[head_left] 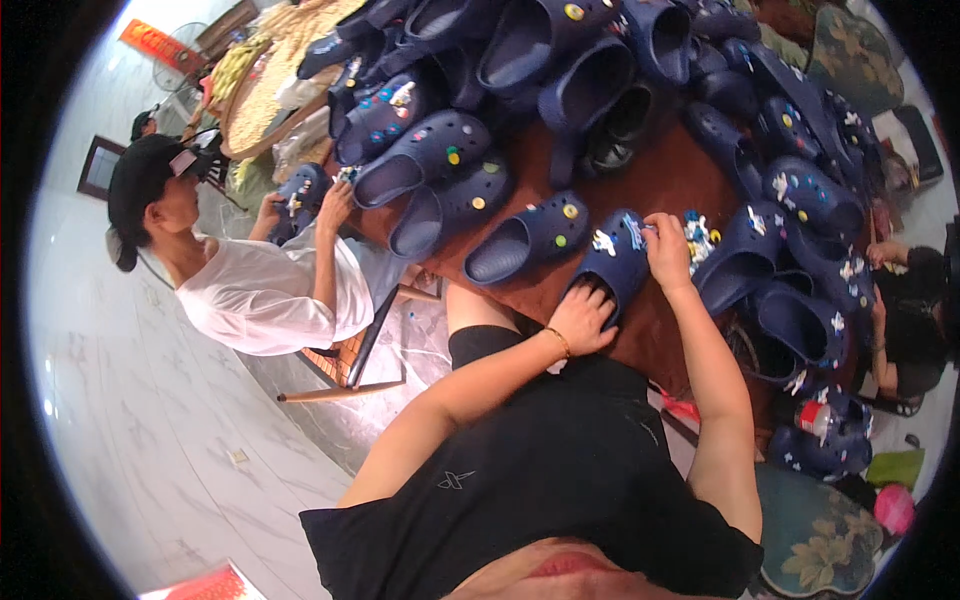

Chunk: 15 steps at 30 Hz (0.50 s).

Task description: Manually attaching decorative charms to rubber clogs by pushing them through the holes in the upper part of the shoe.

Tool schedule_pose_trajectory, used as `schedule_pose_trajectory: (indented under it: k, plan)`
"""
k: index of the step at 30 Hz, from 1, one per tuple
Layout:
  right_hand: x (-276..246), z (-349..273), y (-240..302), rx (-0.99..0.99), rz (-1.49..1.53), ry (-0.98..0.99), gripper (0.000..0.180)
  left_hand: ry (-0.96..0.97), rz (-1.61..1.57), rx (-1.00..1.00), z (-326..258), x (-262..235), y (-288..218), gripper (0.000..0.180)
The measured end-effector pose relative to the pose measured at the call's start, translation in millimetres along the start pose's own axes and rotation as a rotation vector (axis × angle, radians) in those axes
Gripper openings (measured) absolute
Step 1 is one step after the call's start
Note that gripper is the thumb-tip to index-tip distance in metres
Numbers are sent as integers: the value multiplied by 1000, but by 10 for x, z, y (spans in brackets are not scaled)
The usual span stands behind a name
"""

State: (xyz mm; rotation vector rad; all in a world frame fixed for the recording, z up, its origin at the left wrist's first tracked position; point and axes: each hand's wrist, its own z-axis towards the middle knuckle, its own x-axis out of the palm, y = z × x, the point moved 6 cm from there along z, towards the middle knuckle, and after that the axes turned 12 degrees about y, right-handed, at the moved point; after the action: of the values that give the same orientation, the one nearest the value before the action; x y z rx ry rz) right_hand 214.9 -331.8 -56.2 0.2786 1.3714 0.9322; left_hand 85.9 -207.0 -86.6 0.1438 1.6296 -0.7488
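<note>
A navy clog (619,262) with a white charm and a blue charm on its upper lies in front of me on the brown table. My left hand (583,319) grips it at the open heel end, with the fingers reaching inside. At the toe, my right hand (668,246) pinches against the upper beside the blue charm; whatever sits between its fingertips is hidden. Just right of that hand is a small pile of white, blue and yellow charms (702,236). Another navy clog (528,238), with yellow and green charms, rests to the left.
Many navy clogs (560,60) are heaped along the far side and the right of the table (560,295). A person (262,285) sits at the left holding a clog. Another person's hands (885,255) show at the right edge. A patterned stool (820,540) stands at lower right.
</note>
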Motion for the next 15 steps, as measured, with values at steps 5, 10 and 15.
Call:
schedule_pose_trajectory:
  k: [5,10,15]
  plan:
    - [391,253,-178,110,-279,227,37,11,-4,1,-20,-22,-36,44]
    - [349,207,15,165,-250,182,33,-59,27,-8,-50,-54,-23,43]
    - [350,130,178,76,-257,126,21,-17,-26,-24,-21,-74,-2,42]
